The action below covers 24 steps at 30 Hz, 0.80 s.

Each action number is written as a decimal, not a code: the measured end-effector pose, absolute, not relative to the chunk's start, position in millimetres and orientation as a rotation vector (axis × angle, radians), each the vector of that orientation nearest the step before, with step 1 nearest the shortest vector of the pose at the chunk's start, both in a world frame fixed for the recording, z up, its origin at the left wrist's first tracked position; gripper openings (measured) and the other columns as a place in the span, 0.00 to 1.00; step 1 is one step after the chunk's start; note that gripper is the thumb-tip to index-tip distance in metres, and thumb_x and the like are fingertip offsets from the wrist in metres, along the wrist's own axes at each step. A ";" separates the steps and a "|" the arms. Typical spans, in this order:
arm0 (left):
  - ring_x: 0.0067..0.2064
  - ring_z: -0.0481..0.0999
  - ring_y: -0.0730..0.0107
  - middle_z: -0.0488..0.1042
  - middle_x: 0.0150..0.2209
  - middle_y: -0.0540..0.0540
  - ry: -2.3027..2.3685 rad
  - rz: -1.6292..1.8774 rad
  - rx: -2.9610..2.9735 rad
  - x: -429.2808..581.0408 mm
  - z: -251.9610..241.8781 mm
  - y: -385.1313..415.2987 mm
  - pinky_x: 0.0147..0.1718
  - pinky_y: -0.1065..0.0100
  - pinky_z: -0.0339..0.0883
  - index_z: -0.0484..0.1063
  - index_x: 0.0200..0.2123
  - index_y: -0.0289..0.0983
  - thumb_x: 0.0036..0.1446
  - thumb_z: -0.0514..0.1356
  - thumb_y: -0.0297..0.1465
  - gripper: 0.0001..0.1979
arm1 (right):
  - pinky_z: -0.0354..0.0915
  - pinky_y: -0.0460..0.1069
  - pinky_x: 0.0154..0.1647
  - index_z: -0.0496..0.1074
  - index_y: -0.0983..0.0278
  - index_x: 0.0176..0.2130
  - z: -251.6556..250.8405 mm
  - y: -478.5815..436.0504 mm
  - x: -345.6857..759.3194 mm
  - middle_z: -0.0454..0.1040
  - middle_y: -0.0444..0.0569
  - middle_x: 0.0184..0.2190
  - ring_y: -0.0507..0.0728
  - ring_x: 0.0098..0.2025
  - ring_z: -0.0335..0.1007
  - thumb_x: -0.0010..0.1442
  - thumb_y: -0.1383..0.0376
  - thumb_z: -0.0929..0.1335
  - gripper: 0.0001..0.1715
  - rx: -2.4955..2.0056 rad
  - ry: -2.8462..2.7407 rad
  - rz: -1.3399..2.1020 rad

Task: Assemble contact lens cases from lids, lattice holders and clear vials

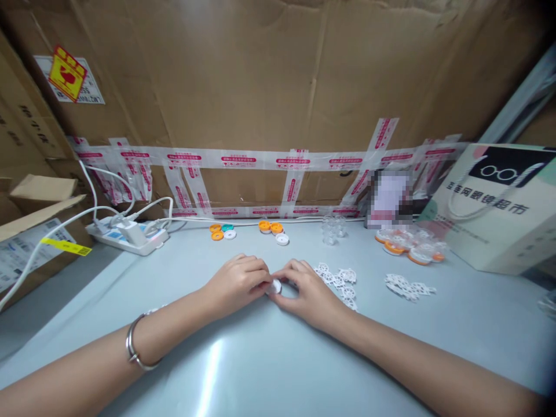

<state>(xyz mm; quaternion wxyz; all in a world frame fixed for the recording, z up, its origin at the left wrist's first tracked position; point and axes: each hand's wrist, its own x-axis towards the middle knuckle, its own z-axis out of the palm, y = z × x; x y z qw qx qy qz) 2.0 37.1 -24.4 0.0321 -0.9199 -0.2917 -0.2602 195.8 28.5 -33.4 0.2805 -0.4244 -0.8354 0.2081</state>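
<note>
The cardboard wall (pixel 260 75) stands behind the grey table (pixel 278 370), and a paper bag (pixel 499 214) stands at 2 o'clock from the hands. Both forearms lie low over the table and meet in the middle. The left hand (pixel 237 284), with a bracelet (pixel 134 350) on its wrist, is curled with the knuckles up. The right hand (pixel 306 289) faces it, fingers bent inward.

I judge the work to be only partly done. Two heaps of white openwork parts (pixel 341 281) lie loose at 3 o'clock, and a pile of orange-and-white pieces (pixel 408 243) lies at 2 o'clock. A few coloured discs (pixel 221 230) rest at 12 o'clock.

The small white round piece (pixel 274 286) sits on the table between the hands. The fingertips of both hands are pinched together on it.
</note>
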 end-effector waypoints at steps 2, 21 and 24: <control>0.34 0.73 0.73 0.75 0.31 0.48 -0.885 -0.823 -2.837 1.6 -24.5 37.1 0.33 0.70 0.60 0.72 0.33 0.37 0.58 0.54 0.27 0.07 | 0.61 0.51 0.44 0.73 0.60 0.39 -32.9 29.0 195.9 0.69 0.47 0.35 0.56 0.41 0.62 0.52 0.62 0.69 0.12 -1.143 -2.240 0.563; 0.39 0.72 0.67 0.75 0.38 0.44 -1.096 -0.766 -2.928 -8.6 -14.4 16.7 0.39 0.66 0.66 0.71 0.42 0.36 0.59 0.52 0.26 0.10 | 0.63 0.53 0.45 0.68 0.63 0.50 -30.9 31.0 198.9 0.70 0.50 0.39 0.58 0.44 0.65 0.48 0.57 0.72 0.29 -1.156 -2.246 0.598; 0.43 0.71 0.67 0.73 0.43 0.44 -1.100 -0.748 -2.934 -12.0 -14.0 9.1 0.42 0.64 0.65 0.68 0.47 0.37 0.60 0.50 0.25 0.13 | 0.63 0.52 0.47 0.66 0.64 0.50 -29.9 29.0 203.6 0.71 0.50 0.42 0.57 0.46 0.66 0.50 0.60 0.71 0.28 -1.041 -2.245 0.564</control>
